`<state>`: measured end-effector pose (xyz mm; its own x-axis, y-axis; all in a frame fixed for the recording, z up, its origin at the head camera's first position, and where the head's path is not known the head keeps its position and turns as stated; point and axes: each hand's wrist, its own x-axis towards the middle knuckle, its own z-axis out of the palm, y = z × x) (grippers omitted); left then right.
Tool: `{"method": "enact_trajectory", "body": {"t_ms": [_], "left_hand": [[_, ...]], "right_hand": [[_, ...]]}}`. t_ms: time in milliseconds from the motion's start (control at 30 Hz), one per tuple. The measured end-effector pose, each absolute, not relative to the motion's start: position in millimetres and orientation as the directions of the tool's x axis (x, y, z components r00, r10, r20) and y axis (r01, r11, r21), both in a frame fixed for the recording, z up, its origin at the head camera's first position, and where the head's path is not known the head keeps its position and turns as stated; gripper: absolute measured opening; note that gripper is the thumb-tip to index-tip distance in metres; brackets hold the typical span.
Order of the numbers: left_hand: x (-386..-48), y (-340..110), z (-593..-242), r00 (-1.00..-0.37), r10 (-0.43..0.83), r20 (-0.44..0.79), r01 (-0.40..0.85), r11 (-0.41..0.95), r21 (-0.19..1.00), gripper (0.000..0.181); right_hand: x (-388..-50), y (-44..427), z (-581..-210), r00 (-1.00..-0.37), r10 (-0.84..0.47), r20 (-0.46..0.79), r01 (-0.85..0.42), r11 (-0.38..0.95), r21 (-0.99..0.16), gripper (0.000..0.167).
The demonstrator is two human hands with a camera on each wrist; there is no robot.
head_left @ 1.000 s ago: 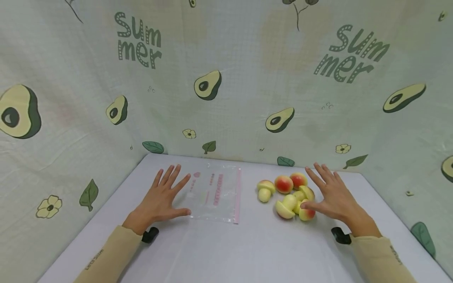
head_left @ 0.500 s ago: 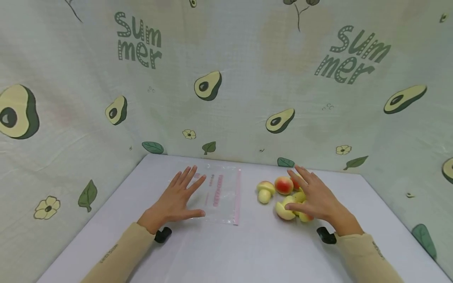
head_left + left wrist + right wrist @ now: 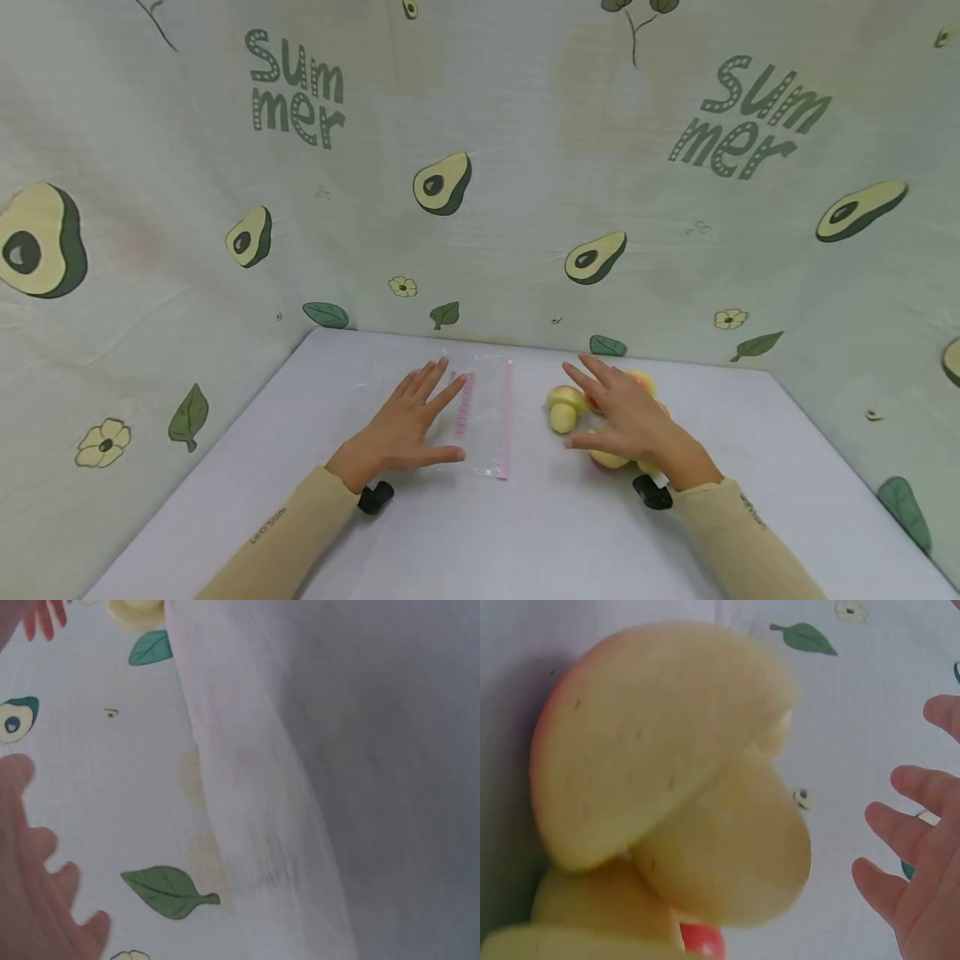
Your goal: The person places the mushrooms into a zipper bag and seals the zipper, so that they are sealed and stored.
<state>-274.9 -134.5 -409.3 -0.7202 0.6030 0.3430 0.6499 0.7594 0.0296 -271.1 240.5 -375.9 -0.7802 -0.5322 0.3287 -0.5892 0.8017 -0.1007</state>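
My left hand (image 3: 405,425) hovers with spread fingers over a clear plastic zip bag (image 3: 487,417) that lies flat, with pink print and a pink strip along its right edge. The hand hides the bag's middle. Fingers spread as well, my right hand (image 3: 626,417) is above a cluster of toy mushrooms and covers most of them. One toy mushroom (image 3: 563,408), with a yellow stem and a yellow and red cap, shows left of its fingers. The right wrist view has a toy mushroom (image 3: 660,735) large and close. Neither hand holds anything.
The white table (image 3: 495,542) meets a fabric backdrop (image 3: 510,208) printed with avocados, leaves and lettering at the back and on both sides. A black wrist camera (image 3: 376,497) is strapped at the left wrist, another black wrist camera (image 3: 652,492) at the right.
Both hands have moved inward: the left to the right across the bag, the right to the left across the mushrooms. The bag and the visible mushrooms have stayed in place.
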Motion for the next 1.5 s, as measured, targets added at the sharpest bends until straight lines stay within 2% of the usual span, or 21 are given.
{"method": "enact_trajectory", "body": {"t_ms": [167, 400, 1033, 1200, 1500], "left_hand": [[-276.7, -130.3, -412.3, -0.757, 0.581, 0.298, 0.621, 0.781, 0.056, 0.103], [-286.5, -121.1, -419.5, -0.775, 0.587, 0.233, 0.621, 0.776, 0.111, 0.103], [-309.8, -106.0, -419.5, -0.823, 0.564, 0.066, 0.567, 0.81, 0.146, 0.104], [-314.9, -106.0, -423.6, -0.83, 0.557, 0.019, 0.554, 0.82, 0.143, 0.104], [-312.1, -107.8, -421.9, -0.876, 0.475, -0.091, 0.458, 0.875, 0.159, 0.103]], "right_hand": [[-274.4, 224.3, -377.6, -0.753, -0.574, 0.323, -0.635, 0.763, -0.124, 0.101], [-274.6, 207.2, -381.4, -0.784, -0.559, 0.269, -0.608, 0.778, -0.156, 0.097], [-295.0, 170.2, -395.1, -0.789, -0.575, 0.217, -0.611, 0.771, -0.176, 0.096], [-298.5, 161.9, -398.7, -0.785, -0.585, 0.204, -0.619, 0.754, -0.219, 0.096], [-299.7, 151.0, -401.9, -0.82, -0.558, 0.13, -0.569, 0.764, -0.304, 0.096]]}}
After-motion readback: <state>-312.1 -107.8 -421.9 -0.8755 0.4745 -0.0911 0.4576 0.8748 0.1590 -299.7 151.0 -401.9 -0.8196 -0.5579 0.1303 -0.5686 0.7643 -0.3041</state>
